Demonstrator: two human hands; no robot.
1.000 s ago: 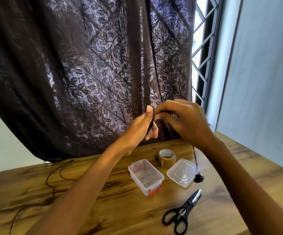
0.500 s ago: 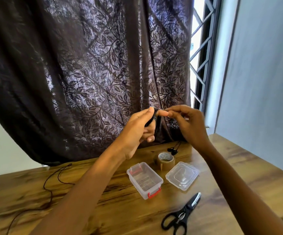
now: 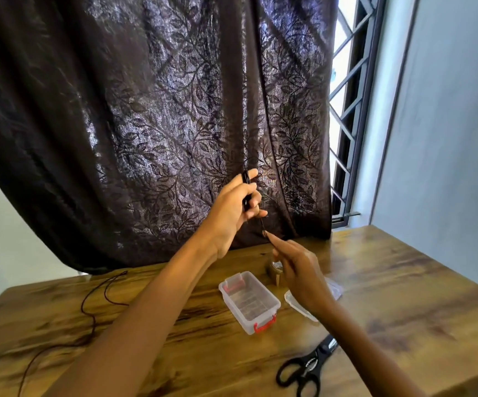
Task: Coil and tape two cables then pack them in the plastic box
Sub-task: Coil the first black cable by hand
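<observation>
My left hand (image 3: 232, 216) closes its grip round the thin black coiled cable (image 3: 245, 179), whose loose tail slants down and right, towards me, into the fingertip pinch of my right hand (image 3: 303, 277) just below.

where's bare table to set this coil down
Widest bare wood: right side of the table, between the lid and the right edge. Another strip lies between the loose cable and the plastic box, under the left forearm. Crowded: box, tape roll, lid and scissors cluster at centre.
</observation>
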